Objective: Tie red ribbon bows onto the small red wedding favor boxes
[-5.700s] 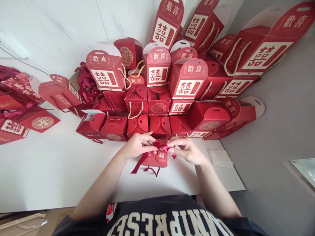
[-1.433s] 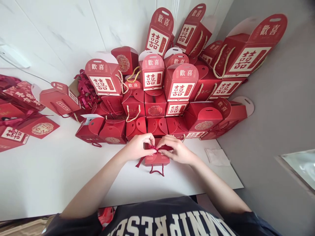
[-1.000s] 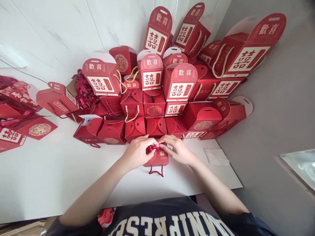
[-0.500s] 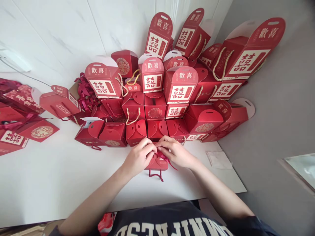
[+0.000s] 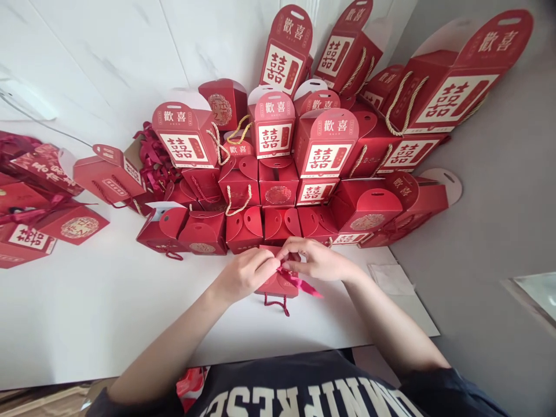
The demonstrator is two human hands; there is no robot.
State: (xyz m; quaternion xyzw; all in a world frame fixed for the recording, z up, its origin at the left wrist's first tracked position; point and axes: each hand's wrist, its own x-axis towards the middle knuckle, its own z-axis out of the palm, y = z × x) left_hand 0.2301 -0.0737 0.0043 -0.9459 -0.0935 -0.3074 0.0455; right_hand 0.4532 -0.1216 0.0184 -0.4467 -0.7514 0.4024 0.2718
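A small red gift box [image 5: 278, 286] stands on the white table in front of me, its dark red rope handle [image 5: 277, 303] hanging toward me. Over its top, a magenta ribbon [image 5: 300, 283] runs between my hands, one loose tail lying out to the right. My left hand [image 5: 248, 273] pinches the ribbon from the left, fingertips at the middle of the box lid. From the right, my right hand [image 5: 318, 260] pinches it too, thumb and forefinger close to the left fingertips. The fingers hide the spot where the ribbon crosses.
Red gift boxes [image 5: 280, 192] with gold or red cords stand stacked behind my hands, against the tiled wall. More boxes [image 5: 73, 225] with ribbons lie at the left. Loose magenta ribbons [image 5: 157, 156] are heaped beside the stack. A white paper [image 5: 391, 278] lies near the grey right wall [image 5: 490, 220].
My right hand has turned slightly and its fingers have risen at the ribbon. The ribbon's tail now sticks out farther right. The camera view has shifted a little.
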